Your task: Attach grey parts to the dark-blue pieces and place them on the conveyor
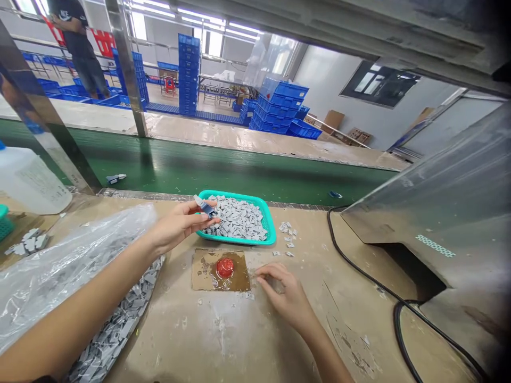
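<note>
My left hand [179,226] is closed on a small dark blue plastic part with a pale grey tip [205,207], held above the left edge of a turquoise basket [272,226]. Many small light grey plastic pieces [241,218] fill that basket. My right hand [283,292] hovers just right of a wet cardboard piece [203,279], thumb and forefinger pinched together; whatever they hold, if anything, is too small to make out. A glossy red dome-shaped object [225,267] sits on the cardboard amid liquid. Loose grey pieces [288,229] lie right of the basket.
A plastic bag [80,260] of grey pieces spreads at the left, near a white jug [32,181]. Beyond the table runs a green belt [239,167] carrying two blue parts. A black cable [359,268] and metal housing [447,213] stand right. A person [80,48] stands far left.
</note>
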`<action>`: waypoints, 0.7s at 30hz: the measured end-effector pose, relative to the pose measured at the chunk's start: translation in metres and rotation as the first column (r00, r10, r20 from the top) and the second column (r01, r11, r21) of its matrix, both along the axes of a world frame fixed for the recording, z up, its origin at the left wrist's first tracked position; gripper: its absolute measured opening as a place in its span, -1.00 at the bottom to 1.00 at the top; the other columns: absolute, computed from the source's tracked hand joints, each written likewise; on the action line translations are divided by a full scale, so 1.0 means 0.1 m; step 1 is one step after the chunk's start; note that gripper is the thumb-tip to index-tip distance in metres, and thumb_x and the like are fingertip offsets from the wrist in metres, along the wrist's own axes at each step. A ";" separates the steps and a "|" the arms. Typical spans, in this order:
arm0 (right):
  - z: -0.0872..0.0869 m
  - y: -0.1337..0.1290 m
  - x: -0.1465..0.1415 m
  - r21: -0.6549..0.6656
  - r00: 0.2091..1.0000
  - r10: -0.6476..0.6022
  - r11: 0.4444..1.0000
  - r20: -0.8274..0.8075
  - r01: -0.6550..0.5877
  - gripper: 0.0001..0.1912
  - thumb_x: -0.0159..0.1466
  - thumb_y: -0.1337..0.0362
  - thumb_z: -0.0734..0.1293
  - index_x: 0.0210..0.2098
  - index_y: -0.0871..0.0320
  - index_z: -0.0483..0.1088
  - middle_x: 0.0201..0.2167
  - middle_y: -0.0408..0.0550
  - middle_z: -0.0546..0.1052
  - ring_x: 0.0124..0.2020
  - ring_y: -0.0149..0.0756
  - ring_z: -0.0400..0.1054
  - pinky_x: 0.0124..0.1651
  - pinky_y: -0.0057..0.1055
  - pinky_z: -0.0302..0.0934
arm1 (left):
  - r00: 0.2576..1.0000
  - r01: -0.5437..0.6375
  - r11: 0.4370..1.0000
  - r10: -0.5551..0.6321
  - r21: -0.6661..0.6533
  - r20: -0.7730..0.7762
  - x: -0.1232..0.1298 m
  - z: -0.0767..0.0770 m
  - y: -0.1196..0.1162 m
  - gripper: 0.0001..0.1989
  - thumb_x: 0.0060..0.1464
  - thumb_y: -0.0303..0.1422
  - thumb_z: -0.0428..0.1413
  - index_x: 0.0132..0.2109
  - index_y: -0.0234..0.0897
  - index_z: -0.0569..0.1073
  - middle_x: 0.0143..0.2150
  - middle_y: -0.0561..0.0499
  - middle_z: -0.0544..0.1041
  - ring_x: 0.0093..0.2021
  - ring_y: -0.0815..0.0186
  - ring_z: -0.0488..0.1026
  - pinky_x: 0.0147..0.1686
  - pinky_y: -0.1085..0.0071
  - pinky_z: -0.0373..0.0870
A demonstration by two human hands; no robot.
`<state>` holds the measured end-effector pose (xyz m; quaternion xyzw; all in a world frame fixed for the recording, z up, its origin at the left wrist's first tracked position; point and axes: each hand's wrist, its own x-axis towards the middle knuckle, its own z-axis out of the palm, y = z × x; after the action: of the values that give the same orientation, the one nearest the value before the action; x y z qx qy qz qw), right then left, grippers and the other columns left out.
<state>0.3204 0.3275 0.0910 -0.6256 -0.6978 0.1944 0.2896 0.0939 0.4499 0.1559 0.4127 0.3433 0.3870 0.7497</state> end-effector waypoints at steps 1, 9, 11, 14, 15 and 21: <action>0.00 -0.04 0.02 0.017 0.999 0.020 1.000 -0.030 -0.019 -0.86 0.17 0.35 0.18 -0.42 0.15 0.37 -0.43 -0.05 0.45 -0.32 -0.25 0.30 -0.23 -0.28 0.18 | 1.000 -0.006 1.000 0.006 0.003 0.001 0.00 0.00 0.01 -0.76 -0.03 -0.64 0.00 -0.19 -0.38 0.43 -0.28 -0.04 0.49 -0.24 0.33 0.49 -0.12 0.50 0.37; -0.14 -0.24 -0.03 -0.027 0.996 0.073 0.997 0.053 -0.072 -0.91 0.09 0.45 0.26 -0.44 0.17 0.36 -0.44 -0.05 0.41 -0.33 -0.25 0.25 -0.26 -0.30 0.18 | 0.999 0.012 1.000 -0.012 0.013 -0.033 0.00 -0.04 0.01 -0.75 -0.04 -0.62 0.02 -0.17 -0.37 0.42 -0.27 -0.03 0.49 -0.23 0.33 0.48 -0.08 0.47 0.36; -0.17 -0.23 -0.04 -0.033 0.996 0.065 0.997 0.065 -0.063 -0.92 0.09 0.45 0.26 -0.45 0.17 0.36 -0.44 -0.05 0.41 -0.33 -0.24 0.25 -0.28 -0.29 0.19 | 0.998 0.027 1.000 -0.026 0.016 -0.052 0.00 -0.04 0.00 -0.75 -0.02 -0.59 0.02 -0.16 -0.34 0.42 -0.26 -0.01 0.48 -0.21 0.34 0.47 -0.06 0.48 0.35; -0.18 -0.21 -0.03 -0.044 0.995 0.071 0.997 0.069 -0.068 -0.91 0.09 0.46 0.27 -0.46 0.17 0.36 -0.45 -0.06 0.41 -0.34 -0.24 0.25 -0.30 -0.31 0.19 | 0.998 0.027 0.999 -0.025 0.023 -0.064 0.00 -0.03 -0.01 -0.76 0.00 -0.58 0.02 -0.17 -0.32 0.42 -0.25 0.01 0.48 -0.21 0.36 0.47 -0.05 0.48 0.34; -0.18 -0.21 -0.03 -0.043 0.995 0.075 0.996 0.072 -0.072 -0.90 0.09 0.47 0.27 -0.46 0.16 0.35 -0.46 -0.06 0.41 -0.34 -0.24 0.25 -0.31 -0.31 0.19 | 0.998 0.026 0.999 -0.024 0.025 -0.066 0.00 -0.03 -0.01 -0.76 0.00 -0.58 0.02 -0.17 -0.31 0.42 -0.25 0.02 0.48 -0.21 0.36 0.47 -0.04 0.48 0.34; -0.23 -0.22 -0.05 0.085 0.981 0.120 0.987 0.150 -0.134 -0.86 0.11 0.50 0.21 -0.47 0.17 0.31 -0.49 -0.07 0.37 -0.40 -0.28 0.21 -0.38 -0.37 0.16 | 0.997 0.035 0.999 -0.033 0.028 -0.075 0.01 -0.03 -0.01 -0.77 0.00 -0.58 0.02 -0.17 -0.31 0.42 -0.26 0.03 0.49 -0.21 0.37 0.47 -0.03 0.46 0.33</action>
<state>0.3156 0.3056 0.0680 -0.5776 -0.7640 0.1335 0.2548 0.0947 0.4492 0.1527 0.4436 0.3583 0.3635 0.7367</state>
